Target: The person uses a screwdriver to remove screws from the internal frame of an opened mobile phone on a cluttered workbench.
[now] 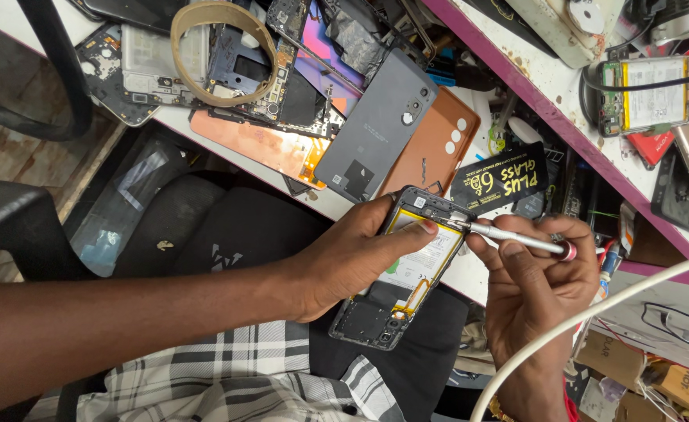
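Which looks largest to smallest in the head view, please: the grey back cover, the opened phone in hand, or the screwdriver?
1. Grey back cover and opened phone: alike in size, and the phone is nearer the camera, so I won't rank them.
2. Screwdriver, in the right hand: clearly smallest.

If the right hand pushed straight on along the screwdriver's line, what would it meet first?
The right hand points its screwdriver leftward; the tip already seems to touch the opened phone near its top edge, beside the left hand's thumb.

An opened phone (407,270) is held before the counter (204,125), with a screwdriver (508,237) set against its top edge from the right. Behind it, phone back covers (383,125) are laid overlapping on the counter.
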